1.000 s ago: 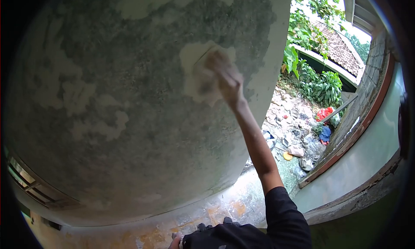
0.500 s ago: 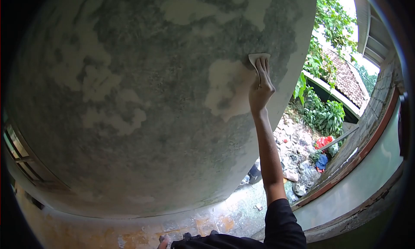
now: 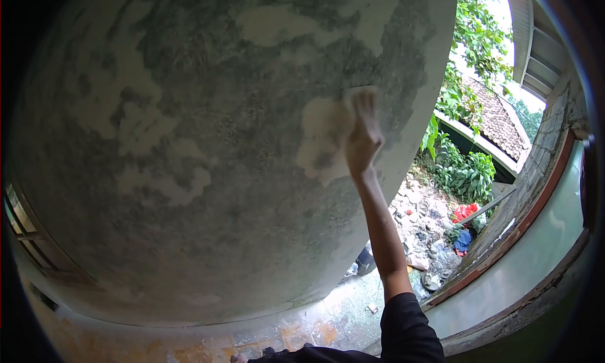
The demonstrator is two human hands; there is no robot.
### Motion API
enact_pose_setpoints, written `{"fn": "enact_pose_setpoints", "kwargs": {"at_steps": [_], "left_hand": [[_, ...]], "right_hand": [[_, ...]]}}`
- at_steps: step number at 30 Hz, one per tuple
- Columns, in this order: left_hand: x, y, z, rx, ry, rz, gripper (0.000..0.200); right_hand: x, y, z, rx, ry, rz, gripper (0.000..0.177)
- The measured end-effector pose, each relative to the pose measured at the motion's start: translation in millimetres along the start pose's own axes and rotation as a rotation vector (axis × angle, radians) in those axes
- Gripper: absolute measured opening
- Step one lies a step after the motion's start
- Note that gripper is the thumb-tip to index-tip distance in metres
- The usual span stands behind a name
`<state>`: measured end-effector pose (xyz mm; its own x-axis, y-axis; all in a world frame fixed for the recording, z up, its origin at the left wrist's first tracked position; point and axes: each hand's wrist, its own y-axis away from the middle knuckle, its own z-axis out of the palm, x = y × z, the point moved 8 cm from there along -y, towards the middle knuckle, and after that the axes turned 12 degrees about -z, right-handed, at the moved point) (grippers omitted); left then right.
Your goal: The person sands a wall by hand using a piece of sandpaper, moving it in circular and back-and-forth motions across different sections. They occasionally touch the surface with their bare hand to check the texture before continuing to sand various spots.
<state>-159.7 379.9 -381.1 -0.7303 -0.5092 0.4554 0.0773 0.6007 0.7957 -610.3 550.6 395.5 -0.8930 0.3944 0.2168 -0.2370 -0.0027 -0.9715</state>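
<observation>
My right hand (image 3: pixel 363 136) is raised against the grey, patchy wall (image 3: pixel 252 111), blurred by motion. Its fingers press a pale, thin sheet (image 3: pixel 360 91) flat on the wall, beside a light patch. The forearm reaches up from a dark sleeve at the bottom. Low in the view, by the dark shirt, only a small bit of my left hand (image 3: pixel 238 358) shows, and its fingers cannot be made out.
A window frame (image 3: pixel 31 234) stands at the far left. Below the wall is a stained, tiled floor (image 3: pixel 271 338). On the right, beyond the wall's edge, lie scattered rubbish (image 3: pixel 432 237), green plants (image 3: pixel 469 171), a tiled roof (image 3: pixel 495 114) and a ledge (image 3: pixel 510 237).
My right hand has moved left and slightly down across the wall with the pale sheet. Less of my left hand shows at the bottom. The view has shifted slightly.
</observation>
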Motion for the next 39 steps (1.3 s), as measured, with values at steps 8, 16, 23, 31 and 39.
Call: {"fn": "enact_pose_setpoints", "kwargs": {"at_steps": [8, 16, 23, 31, 39], "left_hand": [[7.9, -7.5, -15.4, 0.045, -0.074, 0.022, 0.026], [-21.9, 8.8, -20.1, 0.070, -0.159, -0.014, 0.028], [-52.1, 26.3, -25.8, 0.108, -0.197, -0.059, 0.029], [-102.8, 23.2, -35.3, 0.117, -0.310, -0.073, 0.030], [-101.1, 34.9, -38.9, 0.103, -0.430, -0.018, 0.030]], "right_hand": [[-67.3, 22.5, 16.4, -0.309, -0.285, -0.594, 0.047], [-89.4, 43.0, 23.4, -0.260, -0.362, -0.515, 0.041], [-34.8, -22.2, 5.9, -0.081, -0.185, -0.349, 0.035], [-104.8, 45.2, 25.6, -0.202, -0.494, -0.592, 0.032], [-21.5, -7.7, 5.4, 0.083, -0.022, -0.217, 0.044]]}}
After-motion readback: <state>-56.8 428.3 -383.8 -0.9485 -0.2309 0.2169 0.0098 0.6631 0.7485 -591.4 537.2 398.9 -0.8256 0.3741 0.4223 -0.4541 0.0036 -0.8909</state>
